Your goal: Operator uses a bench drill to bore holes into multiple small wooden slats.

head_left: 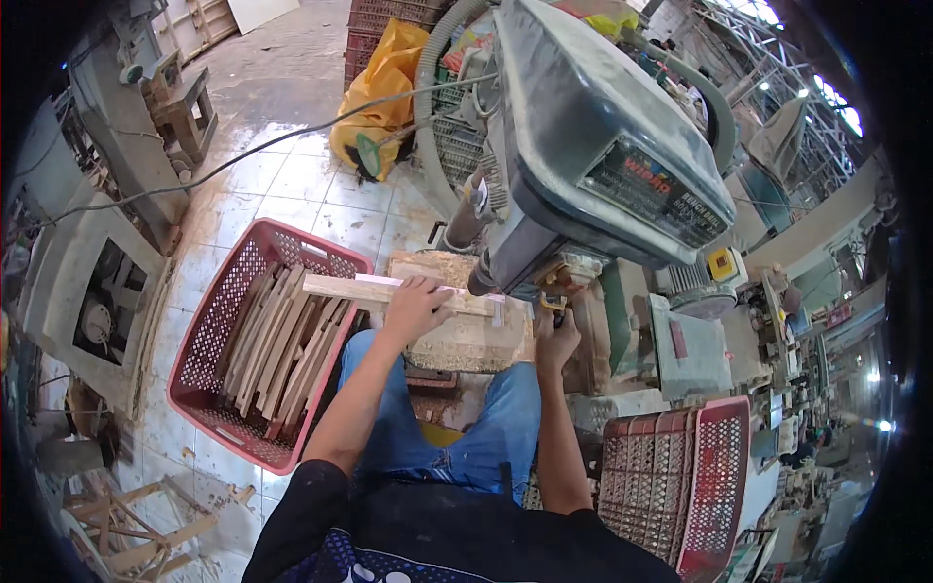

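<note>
My left hand (416,305) presses flat on a long pale wooden strip (345,288) that lies across the sawdust-covered work table (476,340) of a grey drill press (593,146). The strip's left end juts out over the red crate. My right hand (556,337) is closed around a small lever or handle under the machine head, just right of the table. The drill's tip is hidden behind the machine head.
A red plastic crate (209,325) with several wooden strips stands on the tiled floor at my left. Another red crate (714,466) stands at my right, empty as far as I can see. A yellow bag (384,83) and hoses lie behind the machine. Wooden scraps sit at lower left.
</note>
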Demonstrator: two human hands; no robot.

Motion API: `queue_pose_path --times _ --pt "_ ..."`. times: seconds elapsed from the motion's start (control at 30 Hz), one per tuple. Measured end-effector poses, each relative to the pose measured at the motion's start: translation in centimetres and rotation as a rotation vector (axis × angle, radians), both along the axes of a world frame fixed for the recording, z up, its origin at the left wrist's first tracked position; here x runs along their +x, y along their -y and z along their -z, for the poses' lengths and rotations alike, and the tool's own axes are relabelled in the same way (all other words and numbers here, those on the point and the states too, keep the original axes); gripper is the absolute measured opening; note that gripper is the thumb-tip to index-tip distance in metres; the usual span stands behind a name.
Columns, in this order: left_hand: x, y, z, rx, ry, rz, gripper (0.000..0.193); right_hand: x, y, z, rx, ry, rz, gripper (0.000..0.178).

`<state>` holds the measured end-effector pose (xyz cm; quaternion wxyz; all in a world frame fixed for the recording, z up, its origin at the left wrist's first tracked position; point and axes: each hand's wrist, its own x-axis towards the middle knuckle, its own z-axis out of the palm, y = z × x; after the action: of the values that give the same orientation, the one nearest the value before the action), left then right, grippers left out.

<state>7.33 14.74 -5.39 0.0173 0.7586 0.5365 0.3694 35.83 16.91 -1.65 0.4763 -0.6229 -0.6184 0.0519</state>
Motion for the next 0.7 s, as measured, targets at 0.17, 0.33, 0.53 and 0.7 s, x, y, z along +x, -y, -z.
queue_pose_path --times 0.17,0.33,0.53,0.7 --pt "-0.2 -0.1 0.1 0.014 -0.009 0.013 0.038 -0.5 1.0 -1.9 -0.062 -0.069 -0.029 0.026" --pt "-0.2 -0.3 0.4 0.024 -0.047 0.013 0.037 2.1 5.2 -6.4 -0.108 -0.070 -0.172 0.035" --pt "0.0 0.3 -0.1 0.000 -0.037 0.015 0.035 8.0 11.2 -19.9 -0.057 -1.117 -1.092 0.083" --pt "0.3 -0.1 -0.3 0.085 -0.059 0.045 0.035 7.9 11.8 -17.1 0.026 -1.491 -0.707 0.076"
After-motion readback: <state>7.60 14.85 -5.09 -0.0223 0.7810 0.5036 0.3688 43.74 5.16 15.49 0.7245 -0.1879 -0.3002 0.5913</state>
